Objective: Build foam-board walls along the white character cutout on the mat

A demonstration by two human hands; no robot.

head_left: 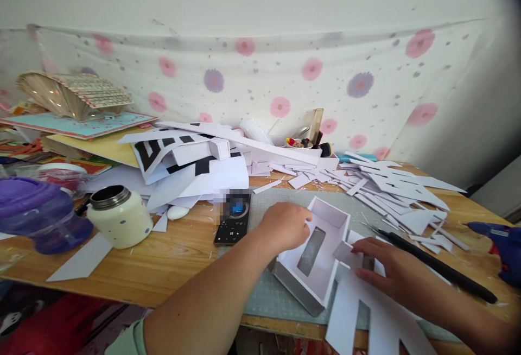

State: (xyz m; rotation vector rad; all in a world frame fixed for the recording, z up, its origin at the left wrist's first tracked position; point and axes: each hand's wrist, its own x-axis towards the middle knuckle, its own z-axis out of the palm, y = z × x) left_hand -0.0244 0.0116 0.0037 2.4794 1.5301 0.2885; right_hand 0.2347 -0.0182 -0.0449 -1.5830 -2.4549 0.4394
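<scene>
On the cutting mat (266, 290) sits an open white box (325, 216), apparently of foam board, with a slanted rectangular slot in its floor. My left hand (287, 227) is closed over the box's left wall, fingers curled inward at the rim. At the opposite wall, my right hand (378, 262) pinches a small white board strip (345, 253) against the outside of the box; the strip's right end is hidden by my fingers. Beneath that hand lies a white cut-out sheet (345, 309) with slots, hanging over the table's front edge.
A black craft knife (439, 265) lies right of my right hand, with a blue glue gun (494, 246) beyond. White scraps (391, 192) cover the back right. Leftward are a phone (232, 219), a cream jar (120, 216), a purple container (43, 214) and stacked papers (195, 181).
</scene>
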